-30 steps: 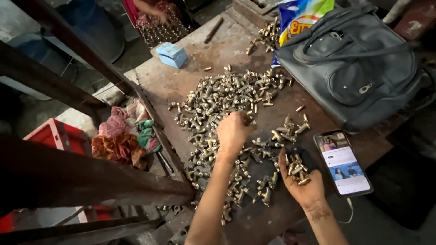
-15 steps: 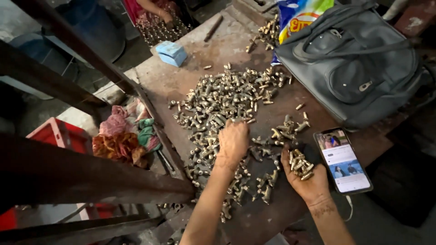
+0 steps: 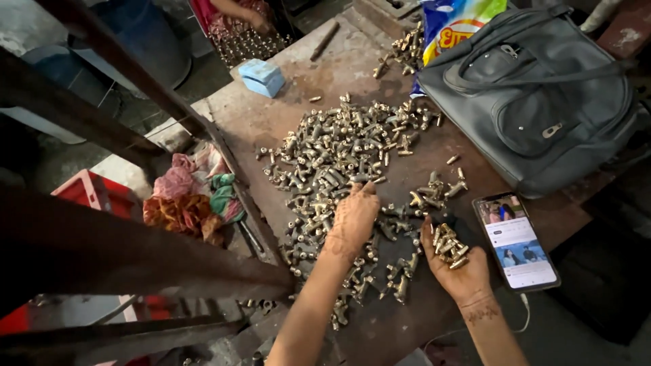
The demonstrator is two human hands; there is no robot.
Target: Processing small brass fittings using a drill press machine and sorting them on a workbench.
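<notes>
A big heap of small brass fittings (image 3: 346, 146) is spread over a rusty brown table (image 3: 278, 112). My left hand (image 3: 354, 217) rests palm down on the near part of the heap, fingers curled over the pieces. My right hand (image 3: 456, 261) lies palm up to the right, cupped around a small handful of brass fittings (image 3: 449, 245). More loose fittings (image 3: 434, 190) lie between and beyond the two hands.
A phone (image 3: 517, 240) with a lit screen lies right of my right hand. A dark grey bag (image 3: 542, 95) and a colourful packet (image 3: 454, 27) sit at the back right. A small blue box (image 3: 263, 76) stands at the back; another person's hand (image 3: 258, 24) works beyond it. Cloth rags (image 3: 186, 196) lie at left.
My left hand has slid nearer along the heap towards me. The right hand stays palm up with its handful, shifted slightly.
</notes>
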